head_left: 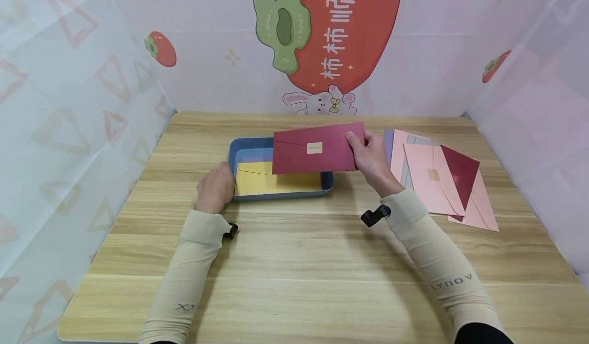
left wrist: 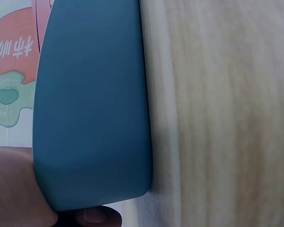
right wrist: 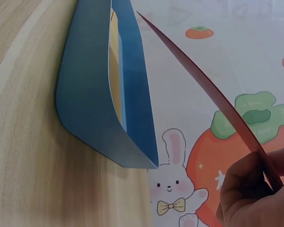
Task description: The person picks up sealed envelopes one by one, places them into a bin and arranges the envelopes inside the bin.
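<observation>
A dark red envelope [head_left: 294, 155] with a small pale label is pinched at its right end by my right hand [head_left: 371, 161]. It hangs above the blue tray [head_left: 276, 197], and the right wrist view shows the envelope [right wrist: 203, 82] edge-on, slightly bowed, apart from the tray. Inside the tray lies a yellow envelope [head_left: 257, 183], with a purple edge [head_left: 257, 158] showing behind it. My left hand [head_left: 215, 188] grips the tray's left end. In the left wrist view, the thumb and a fingertip [left wrist: 94, 216] show at the corner of the tray's wall [left wrist: 92, 104].
To the right, several envelopes lie fanned and overlapping: pink ones [head_left: 430, 173], a dark red one [head_left: 462, 173], and grey and purple [head_left: 388, 144] ones partly covered. The wooden table [head_left: 294, 262] meets a printed cloth backdrop [head_left: 207, 78] at the back and sides.
</observation>
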Demonstrator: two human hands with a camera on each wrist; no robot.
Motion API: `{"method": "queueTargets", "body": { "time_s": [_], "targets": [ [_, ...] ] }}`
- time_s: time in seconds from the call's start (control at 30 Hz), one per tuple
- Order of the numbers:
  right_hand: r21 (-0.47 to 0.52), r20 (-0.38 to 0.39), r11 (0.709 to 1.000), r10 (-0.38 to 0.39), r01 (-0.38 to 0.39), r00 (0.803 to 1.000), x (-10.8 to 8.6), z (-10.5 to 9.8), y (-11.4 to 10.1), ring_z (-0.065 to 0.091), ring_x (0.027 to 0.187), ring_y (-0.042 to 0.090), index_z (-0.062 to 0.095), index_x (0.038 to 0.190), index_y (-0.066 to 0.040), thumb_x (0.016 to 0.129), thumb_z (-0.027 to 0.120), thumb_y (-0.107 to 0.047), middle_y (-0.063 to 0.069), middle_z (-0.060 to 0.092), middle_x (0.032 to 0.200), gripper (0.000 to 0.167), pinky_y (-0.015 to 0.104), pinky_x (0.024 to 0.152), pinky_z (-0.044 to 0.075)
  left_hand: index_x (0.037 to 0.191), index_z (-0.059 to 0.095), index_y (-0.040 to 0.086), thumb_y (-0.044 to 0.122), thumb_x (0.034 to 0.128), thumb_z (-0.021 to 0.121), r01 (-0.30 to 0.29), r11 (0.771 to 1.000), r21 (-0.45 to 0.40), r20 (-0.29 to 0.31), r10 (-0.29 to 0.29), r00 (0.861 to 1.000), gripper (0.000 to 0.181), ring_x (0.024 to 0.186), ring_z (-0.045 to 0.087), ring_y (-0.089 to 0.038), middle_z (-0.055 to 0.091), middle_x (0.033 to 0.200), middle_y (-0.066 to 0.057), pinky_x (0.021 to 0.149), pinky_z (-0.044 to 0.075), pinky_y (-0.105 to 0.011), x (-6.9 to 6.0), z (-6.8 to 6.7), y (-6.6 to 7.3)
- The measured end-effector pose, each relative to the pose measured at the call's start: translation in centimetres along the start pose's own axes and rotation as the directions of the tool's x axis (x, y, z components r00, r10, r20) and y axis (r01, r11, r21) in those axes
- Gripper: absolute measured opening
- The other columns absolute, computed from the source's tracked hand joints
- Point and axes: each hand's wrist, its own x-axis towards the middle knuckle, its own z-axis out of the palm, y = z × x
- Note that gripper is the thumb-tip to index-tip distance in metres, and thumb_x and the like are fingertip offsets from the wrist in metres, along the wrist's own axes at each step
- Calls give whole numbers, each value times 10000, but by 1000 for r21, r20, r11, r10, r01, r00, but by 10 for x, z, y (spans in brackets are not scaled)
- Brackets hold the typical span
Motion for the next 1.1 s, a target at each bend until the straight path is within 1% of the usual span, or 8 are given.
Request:
{"method": "queueTargets", "body": {
  "time_s": [0.17,0.3,0.53,0.77,0.93,1.1],
  "targets": [
    [-19,20,1000,9,-9,1000,0,6,-1,737,940,208,590,1440,-120,1104,525,-417,145,659,1217,452,308,759,638,1314,453,-86,103,1113,260,5,1000,-3,-1,-5,1000,337,1065,671,-504,641,1140,-346,872,551,-626,0,1,0],
    [-22,38,1000,20,-19,999,0,13,-2,747,916,201,612,1400,-91,1107,525,-400,149,685,1194,434,305,755,637,1323,449,-89,101,1111,262,6,1000,-2,2,-6,1000,340,1082,668,-514,639,1159,-355,879,552,-630,1,1,0],
    [-6,66,999,34,-34,997,1,25,-4,752,865,178,618,1371,-51,1107,534,-380,156,701,1151,429,308,735,639,1278,455,-75,92,1108,275,5,1000,6,5,-5,1000,299,1073,677,-508,643,1159,-358,870,557,-629,1,1,-1],
    [10,101,999,47,-48,994,1,38,-3,762,917,223,609,1382,-87,1112,533,-359,150,694,1180,391,341,759,647,1244,463,-69,99,1108,289,3,1000,2,-4,-3,1000,278,1052,683,-506,649,1138,-355,849,564,-622,1,1,0],
    [0,122,1000,31,-31,992,0,47,-2,770,926,238,610,1382,-66,1116,531,-339,169,704,1185,389,348,768,648,1252,461,-73,95,1105,295,1,1000,4,0,-1,1000,278,1064,679,-512,647,1150,-359,859,562,-623,0,0,1],
    [-16,132,999,38,-36,991,0,55,-1,768,941,235,607,1393,-70,1115,536,-334,161,706,1194,390,340,789,645,1277,455,-80,94,1104,295,6,1000,4,7,-6,1000,293,1081,673,-517,641,1165,-364,875,557,-626,-1,0,1]
  ]
}}
